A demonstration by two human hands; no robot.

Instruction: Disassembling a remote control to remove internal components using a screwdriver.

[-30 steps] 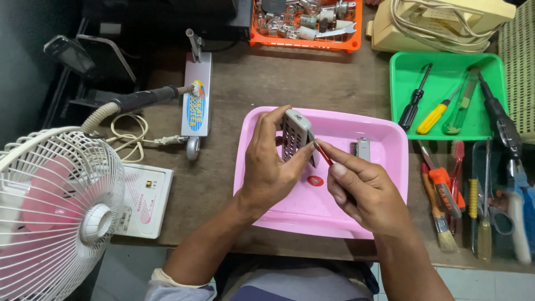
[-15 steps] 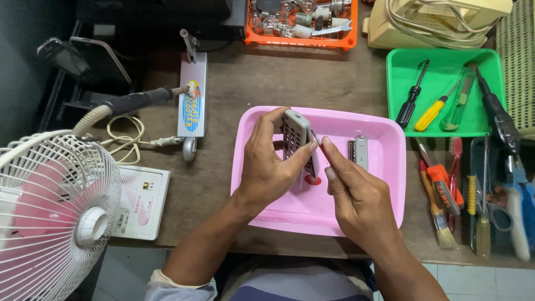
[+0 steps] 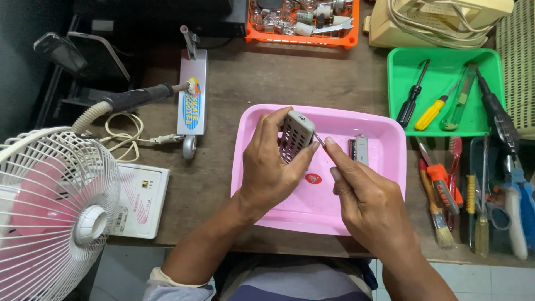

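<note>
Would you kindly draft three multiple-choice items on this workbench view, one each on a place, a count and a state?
1. Where do the batteries lie?
A. in the pink tray
B. in the green tray
C. on the fan

2. How many tools lie inside the green tray?
A. one
B. three
C. six

3. How is the remote control held?
A. flat on the desk
B. raised in the left hand, a thin tool from the right hand at its edge
C. hanging by a cord

Answers:
1 A, they rest on the pink tray's floor beside the hands.
2 B, a black, a yellow and a green handle show.
3 B, the fingers grip it above the tray.
</note>
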